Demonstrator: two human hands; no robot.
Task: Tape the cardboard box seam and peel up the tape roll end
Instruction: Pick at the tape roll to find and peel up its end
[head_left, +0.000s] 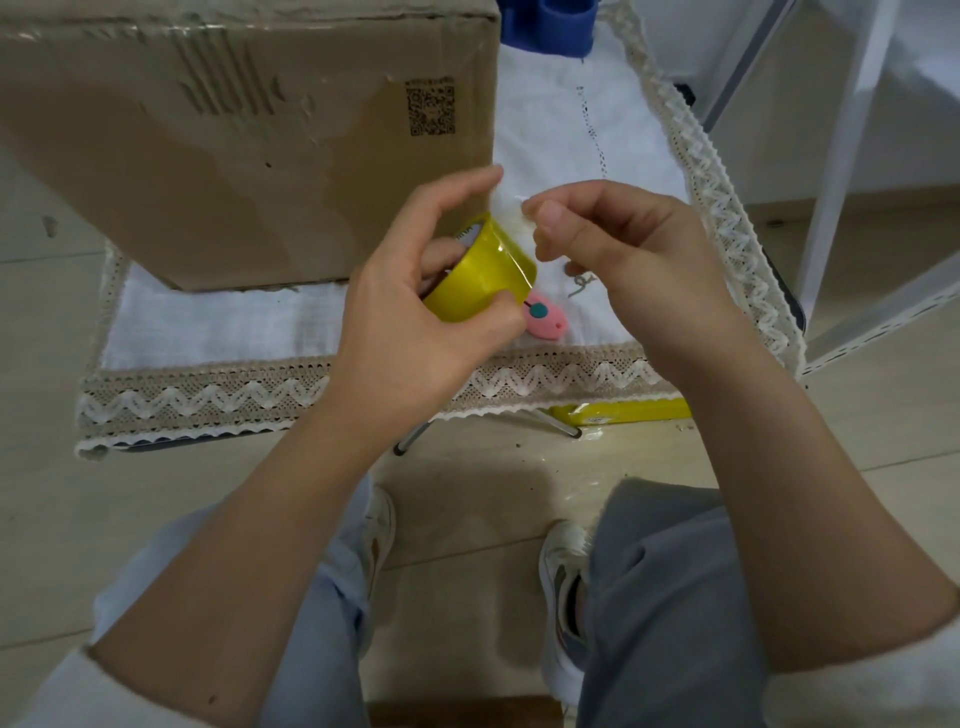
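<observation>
Tape roll (480, 273) gripped in left hand (415, 332), right hand (613, 244) pinching its end at two o'clock, which could tear or restick if tugged

A low table under a lace-edged white cloth (218, 327) carries the cardboard box (234, 140) and a pink cutter (545, 319).

The box (249, 140) stands on the desk (208, 332), at its back left. The tape roll (480, 273) is held in front of the box's right corner, left hand (415, 322) around it, right hand (618, 249) just beside. A cutter (545, 319) lies on the desk beneath the roll.
</observation>
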